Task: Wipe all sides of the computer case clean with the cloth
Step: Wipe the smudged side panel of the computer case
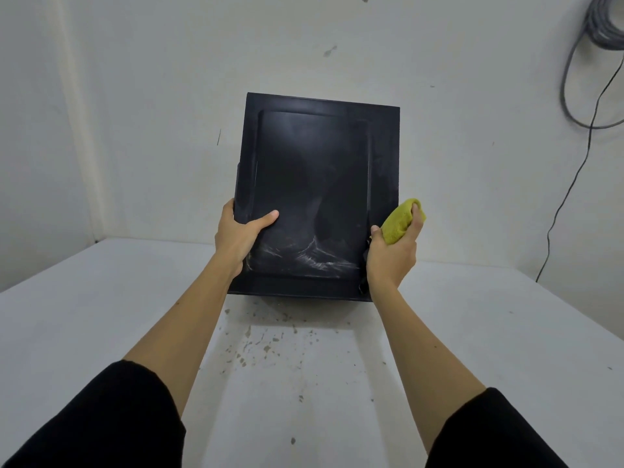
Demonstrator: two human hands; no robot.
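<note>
The black rectangular metal computer case (314, 197) is held up above the white worktop (101, 315), its broad side panel facing the person and its long axis running from near to far, tilted upward at the far end. White smears mark the panel's near part. The left hand (236, 236) has its grip curled round the case's left edge, thumb lying on the panel. The right hand (393, 255) is at the case's right edge, its grip closed round a bunched yellow-green cloth (400, 221). Grey coiled cables (597, 35) hang on the far right wall.
</note>
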